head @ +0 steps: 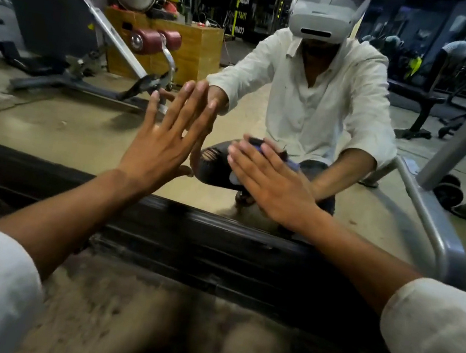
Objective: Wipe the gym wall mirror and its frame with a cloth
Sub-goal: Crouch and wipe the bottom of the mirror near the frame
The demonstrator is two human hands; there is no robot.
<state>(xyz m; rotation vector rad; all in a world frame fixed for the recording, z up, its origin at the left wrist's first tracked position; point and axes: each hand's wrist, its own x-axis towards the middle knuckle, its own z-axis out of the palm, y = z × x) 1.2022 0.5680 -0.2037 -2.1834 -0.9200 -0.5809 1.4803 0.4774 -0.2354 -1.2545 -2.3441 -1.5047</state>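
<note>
Left hand (164, 137) fingers straight on mirror (49, 121); right hand (273, 184) flat, pressing cloth (292, 165)

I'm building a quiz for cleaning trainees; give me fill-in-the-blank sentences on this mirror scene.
1. The right hand presses a ____ cloth against the mirror.
2. The left hand lies flat on the mirror, holding ____.
3. The dark frame runs along the mirror's ____ edge.
Missing words: blue; nothing; bottom.
</note>
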